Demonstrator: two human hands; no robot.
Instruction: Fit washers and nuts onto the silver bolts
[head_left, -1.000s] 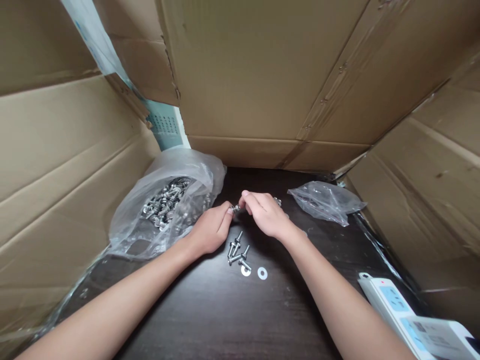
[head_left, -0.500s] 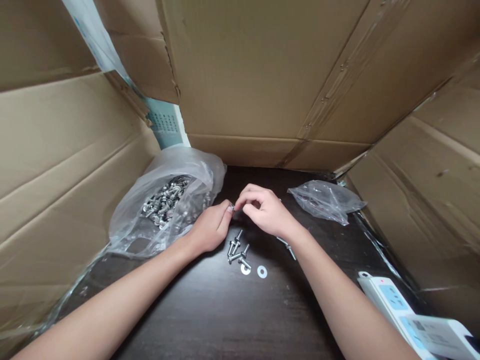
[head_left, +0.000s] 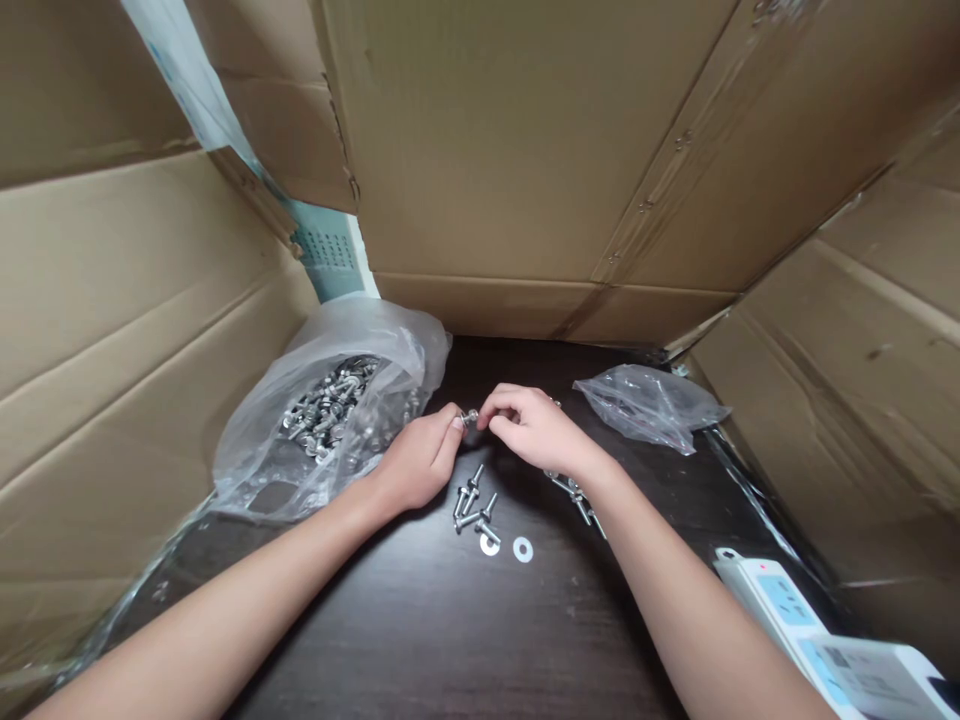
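Note:
My left hand (head_left: 421,456) is closed, with a small metal bolt (head_left: 469,416) pinched between thumb and forefinger. The bolt's free end points right. My right hand (head_left: 534,424) hovers just beside that end with its fingers curled; anything between its fingertips is too small to make out. Below the hands a small group of loose bolts (head_left: 472,505) lies on the dark table. Two flat washers, one washer (head_left: 523,549) bare and one washer (head_left: 489,546) partly under a bolt, are in front of them. More bolts (head_left: 581,500) lie partly hidden behind my right forearm.
An open plastic bag (head_left: 255,440) full of bolts stands to the left. A smaller clear bag (head_left: 652,400) lies at the back right. A white power strip (head_left: 780,605) sits front right. Cardboard walls (head_left: 525,150) enclose the dark table (head_left: 420,640).
More of the bolt shows between my hands now. My right hand has shifted slightly down, while my left hand has stayed nearly still. More bolts show beside my right forearm.

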